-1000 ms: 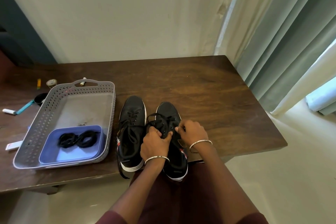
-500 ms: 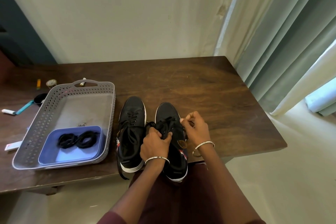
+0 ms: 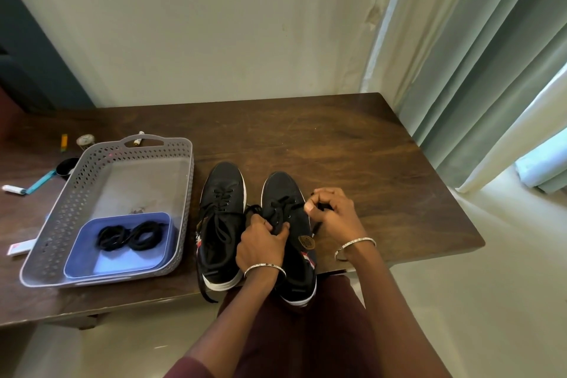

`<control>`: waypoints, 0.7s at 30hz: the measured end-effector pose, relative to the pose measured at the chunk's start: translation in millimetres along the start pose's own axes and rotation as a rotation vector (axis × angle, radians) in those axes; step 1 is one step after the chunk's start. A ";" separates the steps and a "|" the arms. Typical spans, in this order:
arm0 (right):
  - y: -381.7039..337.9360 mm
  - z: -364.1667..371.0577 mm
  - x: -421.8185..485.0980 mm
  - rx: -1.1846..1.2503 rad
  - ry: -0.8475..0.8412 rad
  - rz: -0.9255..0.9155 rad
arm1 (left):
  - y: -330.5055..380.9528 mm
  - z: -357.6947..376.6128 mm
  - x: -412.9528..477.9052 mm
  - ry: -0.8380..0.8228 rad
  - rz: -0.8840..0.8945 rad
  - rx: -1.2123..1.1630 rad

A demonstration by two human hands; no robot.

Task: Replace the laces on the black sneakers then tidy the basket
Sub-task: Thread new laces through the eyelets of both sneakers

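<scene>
— On the table [image 3: 337,144], by its front edge, saw two black sneakers side by side, toes toward the wall [image 3: 214,24]. Found the left sneaker [image 3: 222,193] just beside the basket [image 3: 187,193], laced up, with a loose lace [image 3: 204,291] trailing over the edge.
— And the right sneaker [image 3: 280,190]?
— Lay under both hands, heel out past the edge. Gripped at the throat by the left hand [image 3: 260,242], fingers curled round its lace [image 3: 283,204], thumb pressed on top.
— The right hand [image 3: 333,215]?
— Closed in a pinch on that same lace, held out to the sneaker's right side, thumb and fingertips together. Wore a bangle [image 3: 265,268] on each wrist.
— Inside the basket?
— Held a blue tub [image 3: 122,264] in the near corner, against the front wall. Kept spare laces [image 3: 132,235] in there, coiled in two black rings, touching. Showed a few dark specks [image 3: 136,211] on the grey floor beyond the tub; could not tell what.
— Around it?
— Noticed small odds on the table left of and behind the basket: a blue-handled tool [image 3: 41,181], a white stick [image 3: 12,190], a yellow bit [image 3: 63,142], a round thing [image 3: 85,140]. Too small to name further. Saw a pale curtain [image 3: 475,70] hanging past the table's right end.
</scene>
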State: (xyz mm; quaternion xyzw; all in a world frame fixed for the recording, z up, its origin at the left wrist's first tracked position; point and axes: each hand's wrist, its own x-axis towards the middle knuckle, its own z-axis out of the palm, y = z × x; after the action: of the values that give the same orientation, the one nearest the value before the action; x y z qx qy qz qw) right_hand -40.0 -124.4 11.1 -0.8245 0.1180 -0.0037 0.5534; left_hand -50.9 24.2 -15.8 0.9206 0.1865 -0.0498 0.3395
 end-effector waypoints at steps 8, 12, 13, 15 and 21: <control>-7.4 -19.5 -7.2 -0.834 -0.074 0.227 | 1.6 0.1 -2.6 0.042 0.065 0.008; -8.4 -4.4 -1.4 -0.865 -0.089 0.148 | 1.1 -1.3 -0.6 0.056 0.163 -0.045; -7.0 2.0 1.0 -0.818 -0.053 0.106 | 0.8 -1.0 0.0 0.057 0.198 -0.048; -4.8 17.4 5.8 -0.751 0.014 0.031 | 0.0 0.0 1.5 0.053 0.270 -0.051; 3.9 38.6 21.7 -0.632 -0.006 0.049 | -2.7 0.1 1.8 0.049 0.356 -0.045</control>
State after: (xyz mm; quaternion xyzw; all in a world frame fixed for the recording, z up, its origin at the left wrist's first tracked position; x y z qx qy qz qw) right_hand -14.4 -95.0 -10.1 -0.9526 0.1315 0.0489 0.2699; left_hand -50.3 26.6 -17.9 0.9322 0.0297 0.0379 0.3588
